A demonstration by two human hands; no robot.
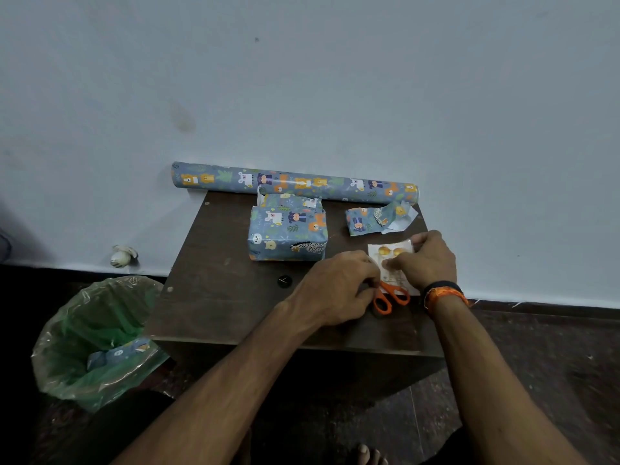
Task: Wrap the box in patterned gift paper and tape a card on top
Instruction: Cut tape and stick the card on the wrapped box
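Hands are seen at the right front of a dark table (214, 297). A white card (391, 255) with two yellow shapes lies flat there and is held by both: the left hand (335, 290) is curled at the card's left edge, its fingertips closed on or beside that edge, though what exactly is pinched cannot be told; the right hand (426, 260) is laid over the card's right side with the thumb and fingers curled onto it. Orange scissors (391, 298) are lying just under the card's near edge, between the two wrists. A dark and orange band (444, 292) is worn on the right wrist.

The box (288, 234), already covered in blue animal-print paper, sits near the table's middle, left of the card and apart from it. A paper roll (295, 182) is laid along the wall at the back edge. A crumpled scrap (377, 219) is seen behind the card. A bin (94, 344) lined in green plastic stands on the floor to the left, with a paper offcut inside.
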